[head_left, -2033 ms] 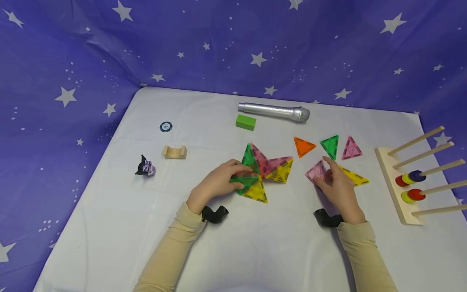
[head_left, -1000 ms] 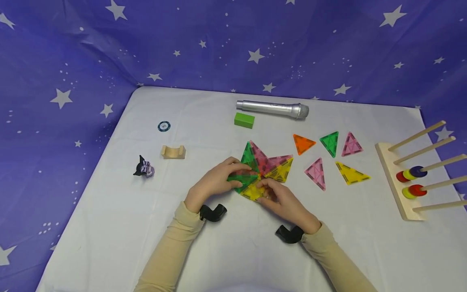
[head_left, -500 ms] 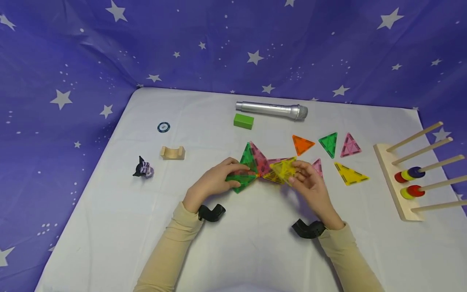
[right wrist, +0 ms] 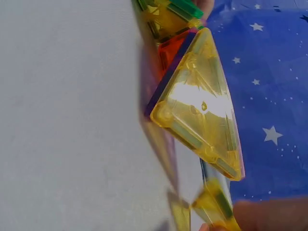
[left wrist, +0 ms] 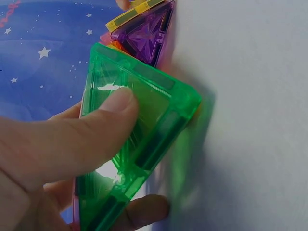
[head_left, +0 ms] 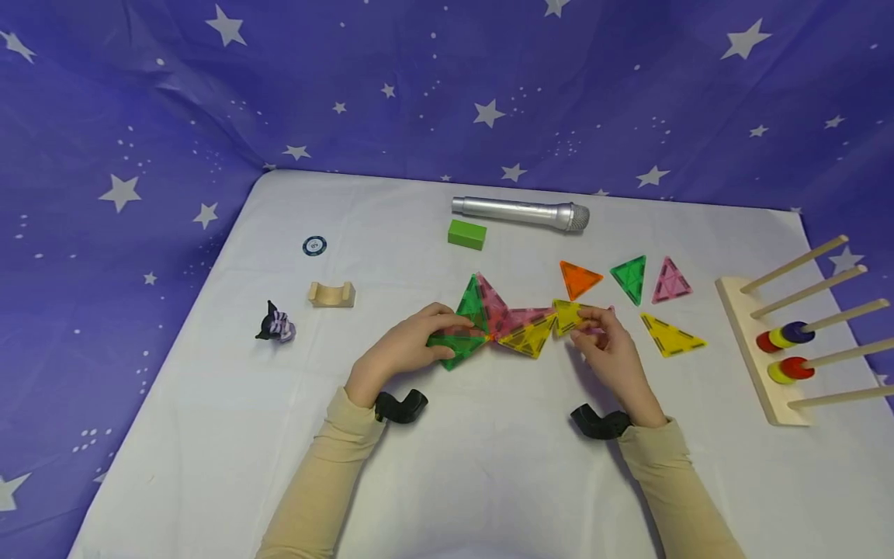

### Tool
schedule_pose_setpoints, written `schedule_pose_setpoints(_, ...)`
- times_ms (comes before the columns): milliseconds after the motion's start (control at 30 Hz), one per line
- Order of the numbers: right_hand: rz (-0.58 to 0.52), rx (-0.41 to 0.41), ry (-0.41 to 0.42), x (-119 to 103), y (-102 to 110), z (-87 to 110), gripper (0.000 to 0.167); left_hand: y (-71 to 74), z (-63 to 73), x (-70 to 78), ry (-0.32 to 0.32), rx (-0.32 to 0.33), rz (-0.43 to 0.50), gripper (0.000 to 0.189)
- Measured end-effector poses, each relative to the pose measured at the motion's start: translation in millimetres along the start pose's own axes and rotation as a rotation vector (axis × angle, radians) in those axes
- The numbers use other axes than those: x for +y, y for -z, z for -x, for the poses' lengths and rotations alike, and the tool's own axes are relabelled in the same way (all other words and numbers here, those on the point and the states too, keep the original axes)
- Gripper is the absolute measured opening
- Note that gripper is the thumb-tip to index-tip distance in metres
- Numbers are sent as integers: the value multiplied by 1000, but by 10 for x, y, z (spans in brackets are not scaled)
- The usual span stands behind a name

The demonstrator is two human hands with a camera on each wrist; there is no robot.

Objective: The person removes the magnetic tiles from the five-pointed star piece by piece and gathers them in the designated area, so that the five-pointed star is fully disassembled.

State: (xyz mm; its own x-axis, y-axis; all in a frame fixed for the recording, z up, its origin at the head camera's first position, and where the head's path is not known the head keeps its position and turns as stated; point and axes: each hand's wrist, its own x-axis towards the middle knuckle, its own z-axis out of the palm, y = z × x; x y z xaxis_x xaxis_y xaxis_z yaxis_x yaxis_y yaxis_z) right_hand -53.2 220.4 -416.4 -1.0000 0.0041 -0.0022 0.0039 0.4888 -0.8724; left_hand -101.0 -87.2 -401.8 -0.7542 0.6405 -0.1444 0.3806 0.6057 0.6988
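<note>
My left hand (head_left: 401,353) grips a green magnetic tile (head_left: 455,348) at the left of a pointed shape built from translucent triangular tiles; the left wrist view shows the thumb on the face of that green tile (left wrist: 149,91). Another green tile (head_left: 472,299) and a pink tile (head_left: 493,307) point away at its back. Its right point has a yellow tile (head_left: 528,338) in front and pink behind. My right hand (head_left: 616,361) pinches a loose yellow triangle tile (head_left: 567,316), whose left edge overlaps that point in the head view. Below it in part hides a pink tile.
Beyond lie orange (head_left: 579,279), green (head_left: 631,278), pink (head_left: 671,281) and yellow (head_left: 670,335) tiles. A wooden peg rack (head_left: 757,349) with coloured rings stands right. A microphone (head_left: 520,211) and green block (head_left: 466,234) lie behind; a wooden cradle (head_left: 331,294), figurine (head_left: 276,323) and chip (head_left: 315,245) lie left.
My right hand left the pink tile, took the yellow tile off the front of the shape and carried it to the right. My left hand stayed at the green tile.
</note>
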Motion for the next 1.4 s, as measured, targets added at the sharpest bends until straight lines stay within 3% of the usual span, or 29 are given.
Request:
schedule_pose_setpoints(200,159,-72,-1,-8,-77,-43,27,19,19,-18,11,6,13,42)
schedule_pose_setpoints(400,164,-102,52,-29,-102,-94,21,43,69,-33,54,31,50,46)
schedule_pose_setpoints(500,141,-18,149,-76,-128,-115,17,29,119,-80,84,102,89,57)
schedule_pose_setpoints(600,127,43,331,-153,-182,-148,19,-2,173,-140,120,189,178,64)
schedule_pose_setpoints(733,174,-44,540,-252,-308,-209,35,-64,247,-218,141,234,444,59)
schedule_pose_setpoints(833,265,-153,602,-294,-424,-247,48,-130,302,-274,109,206,681,53)
schedule_pose_setpoints(933,354,-214,617,-302,-523,-263,53,-207,322,-311,53,161,807,45)
schedule_pose_setpoints(1033,412,-213,625,-303,-599,-254,49,-262,315,-313,-3,143,827,37)
schedule_pose_setpoints(1133,427,-190,629,-308,-655,-239,46,-264,317,-279,-54,167,813,29)
schedule_pose_setpoints(1300,415,-148,607,-326,-730,-198,40,-204,339,-191,-120,193,780,18)
schedule_pose_setpoints(1400,390,-103,585,-324,-767,-162,38,-235,307,-235,-143,182,783,21)
